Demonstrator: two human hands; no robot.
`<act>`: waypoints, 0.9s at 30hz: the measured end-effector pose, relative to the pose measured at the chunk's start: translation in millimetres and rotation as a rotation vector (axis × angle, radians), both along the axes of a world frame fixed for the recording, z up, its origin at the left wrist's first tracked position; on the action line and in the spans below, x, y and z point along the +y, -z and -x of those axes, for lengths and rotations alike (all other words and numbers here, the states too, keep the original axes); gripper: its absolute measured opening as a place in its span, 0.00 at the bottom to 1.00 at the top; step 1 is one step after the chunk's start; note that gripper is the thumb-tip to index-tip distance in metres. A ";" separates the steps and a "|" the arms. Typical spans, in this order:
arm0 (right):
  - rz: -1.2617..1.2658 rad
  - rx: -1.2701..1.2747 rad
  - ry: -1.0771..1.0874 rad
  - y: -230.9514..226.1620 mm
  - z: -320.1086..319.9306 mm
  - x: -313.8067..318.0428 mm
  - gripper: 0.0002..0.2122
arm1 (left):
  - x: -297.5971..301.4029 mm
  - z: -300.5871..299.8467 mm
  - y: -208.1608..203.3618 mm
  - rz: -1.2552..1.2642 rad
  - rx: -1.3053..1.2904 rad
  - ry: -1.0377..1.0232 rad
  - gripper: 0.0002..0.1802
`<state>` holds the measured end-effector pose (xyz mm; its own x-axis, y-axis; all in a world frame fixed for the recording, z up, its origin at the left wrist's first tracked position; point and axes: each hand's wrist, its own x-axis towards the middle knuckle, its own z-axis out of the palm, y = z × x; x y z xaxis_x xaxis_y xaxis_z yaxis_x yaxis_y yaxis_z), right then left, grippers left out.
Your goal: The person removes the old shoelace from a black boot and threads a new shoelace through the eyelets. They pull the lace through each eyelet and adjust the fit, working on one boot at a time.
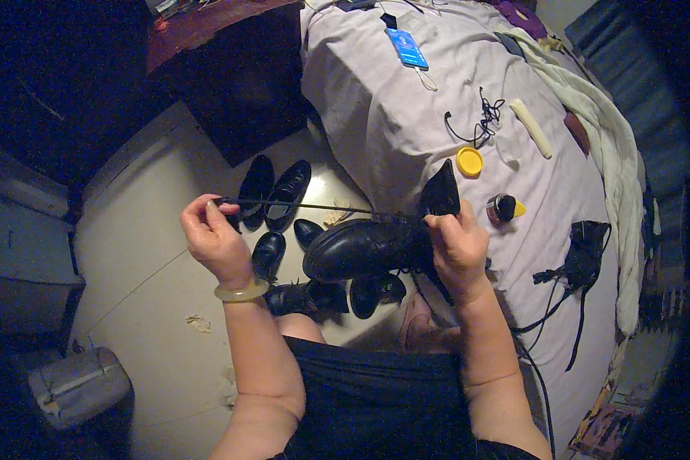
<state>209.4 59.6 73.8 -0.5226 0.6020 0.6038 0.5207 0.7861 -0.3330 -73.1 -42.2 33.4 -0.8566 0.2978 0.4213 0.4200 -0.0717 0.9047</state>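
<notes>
A black leather boot [345, 249] lies across the space above my lap, its rounded toe pointing left. My left hand [216, 244], a pale bangle [241, 290] on its wrist, is closed in a pinch on the end of a black shoelace [307, 205]. That lace runs nearly straight across to the boot's opening. On the other side my right hand [463, 249] is closed around the upper part of the boot, by the dark tongue [441, 192] that sticks up. Its fingertips are partly hidden, so I cannot tell whether they also pinch the lace.
Several black shoes [287, 195] stand on the pale floor below. On the bed's white sheet [376, 115] lie a blue-faced card or phone [406, 49], black cord [483, 123], a cream stick [530, 128], a yellow lid [469, 162], a small jar [502, 208] and a black strapped item [579, 257].
</notes>
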 end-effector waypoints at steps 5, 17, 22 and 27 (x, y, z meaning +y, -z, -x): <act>-0.024 -0.029 -0.018 5.4 -5.3 2.8 0.08 | -2.5 22.6 21.2 0.012 -0.122 -0.106 0.03; 0.049 0.029 -0.023 8.1 -2.7 6.4 0.10 | 16.6 -23.0 10.2 0.206 -0.160 0.403 0.17; 0.028 0.041 -0.043 1.5 1.2 4.5 0.09 | 18.1 -60.6 -5.6 0.221 -0.158 0.626 0.11; 0.010 0.081 -0.099 8.4 0.4 8.7 0.08 | 28.7 -81.6 8.3 0.347 -0.644 0.908 0.16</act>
<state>209.0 68.3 65.4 -0.5297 0.5559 0.6406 0.4115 0.8289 -0.3790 8.6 -13.5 25.1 -0.2956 0.9251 -0.2385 -0.2032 0.1830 0.9619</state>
